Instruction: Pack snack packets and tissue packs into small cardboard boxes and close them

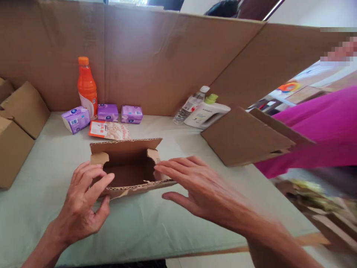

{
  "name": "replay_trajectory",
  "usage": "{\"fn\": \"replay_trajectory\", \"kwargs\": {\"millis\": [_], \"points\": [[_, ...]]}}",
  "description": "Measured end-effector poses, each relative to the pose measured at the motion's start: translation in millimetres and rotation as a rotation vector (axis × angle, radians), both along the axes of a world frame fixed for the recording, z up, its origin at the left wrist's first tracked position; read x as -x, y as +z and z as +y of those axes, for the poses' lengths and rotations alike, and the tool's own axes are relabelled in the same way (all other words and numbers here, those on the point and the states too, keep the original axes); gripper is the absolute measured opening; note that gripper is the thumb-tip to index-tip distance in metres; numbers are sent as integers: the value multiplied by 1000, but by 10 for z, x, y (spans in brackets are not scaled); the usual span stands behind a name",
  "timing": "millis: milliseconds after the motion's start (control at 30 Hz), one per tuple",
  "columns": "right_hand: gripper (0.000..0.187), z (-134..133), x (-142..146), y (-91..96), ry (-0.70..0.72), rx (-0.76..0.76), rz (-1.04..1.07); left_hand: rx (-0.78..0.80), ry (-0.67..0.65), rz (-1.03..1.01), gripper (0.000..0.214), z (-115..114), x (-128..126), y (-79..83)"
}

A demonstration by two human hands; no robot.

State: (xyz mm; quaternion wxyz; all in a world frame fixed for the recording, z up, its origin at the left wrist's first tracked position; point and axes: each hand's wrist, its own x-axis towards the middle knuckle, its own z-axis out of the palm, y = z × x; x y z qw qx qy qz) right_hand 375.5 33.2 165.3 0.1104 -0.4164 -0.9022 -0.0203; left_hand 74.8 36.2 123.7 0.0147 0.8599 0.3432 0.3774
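Observation:
A small cardboard box stands on the cloth-covered table with its top flaps up. I can see into its dark inside, where nothing shows. My left hand is at the box's near left corner, fingers bent and apart, the thumb by the near flap. At the right end, my right hand has its fingers stretched out over the side flap, thumb spread away. Both hands are close to or touching the flaps; neither has a clear grip. Behind the box lies an orange-and-white food packet.
Purple tissue packs and an orange drink bottle stand at the back left. A clear water bottle leans by a white jug. Larger cardboard boxes flank the table; a cardboard wall rises behind. Someone's magenta clothing shows at right.

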Motion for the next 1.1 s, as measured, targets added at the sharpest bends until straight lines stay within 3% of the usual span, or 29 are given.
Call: {"fn": "replay_trajectory", "kwargs": {"millis": [100, 167, 267, 333, 433, 533, 700, 900, 1000, 1100], "points": [[37, -97, -197, 80, -49, 26, -35, 2, -48, 51, 39, 33, 28, 98], [34, -107, -241, 238, 11, 35, 11, 32, -80, 76, 33, 51, 45, 147], [30, 80, -124, 474, 190, 120, 120, 75, -125, 106, 28, 67, 40, 192], [32, 319, 93, 504, 269, 240, 80, 72, -156, 130, 27, 72, 16, 221], [25, 656, 493, 361, 282, 351, -287, 75, -175, 198, 25, 79, -18, 289], [16, 765, 649, 227, 188, 225, -538, 69, -128, 274, 20, 91, 1, 366], [18, 553, 152, 135, 69, 64, -259, 40, -22, 262, 17, 85, 157, 363], [26, 327, -355, -251, 15, 24, 205, 53, 15, 76, 23, 4, 184, 174], [25, 568, -503, -329, -146, 46, 403, 59, 18, 28, 25, -33, 145, 116], [29, 1110, -406, -443, -266, 150, 351, 52, 37, -6, 27, -65, 128, 85]]}}
